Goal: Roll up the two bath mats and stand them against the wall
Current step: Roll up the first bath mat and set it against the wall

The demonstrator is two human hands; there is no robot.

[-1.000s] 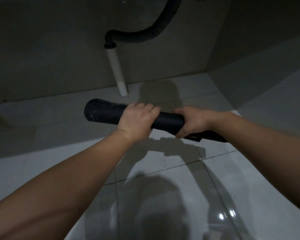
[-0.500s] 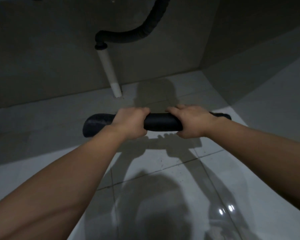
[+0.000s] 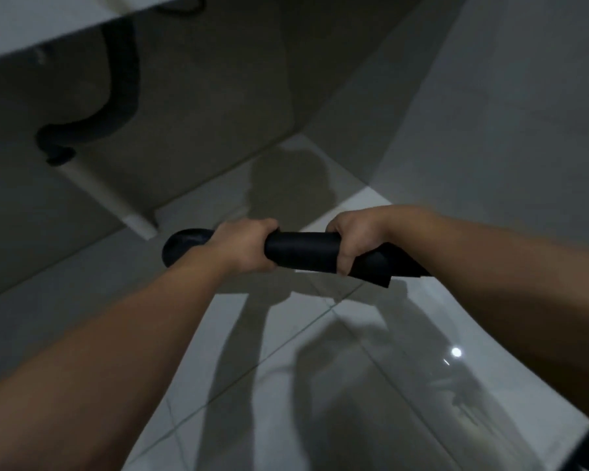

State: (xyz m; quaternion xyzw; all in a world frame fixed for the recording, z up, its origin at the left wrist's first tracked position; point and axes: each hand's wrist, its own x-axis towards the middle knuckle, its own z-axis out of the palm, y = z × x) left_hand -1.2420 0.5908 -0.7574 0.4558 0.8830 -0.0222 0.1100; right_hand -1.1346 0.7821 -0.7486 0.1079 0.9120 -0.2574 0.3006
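A black bath mat [image 3: 301, 250], rolled into a tight tube, lies roughly level in the air above the floor. My left hand [image 3: 244, 244] grips it near its left end, whose round opening pokes out past the knuckles. My right hand [image 3: 356, 239] grips it further right, and a loose flap of the mat shows below that wrist. Only this one mat is in view.
A white drain pipe [image 3: 106, 195] with a black corrugated hose [image 3: 116, 107] comes down from under a counter at the back left. The grey wall [image 3: 218, 96] meets a second wall [image 3: 490, 113] in a corner ahead. Glossy tiled floor [image 3: 286, 385] lies below.
The view has swung and tilted, so the pipe now sits further left and the corner is nearer. Both hands still hold the rolled mat; its right end has dipped slightly.
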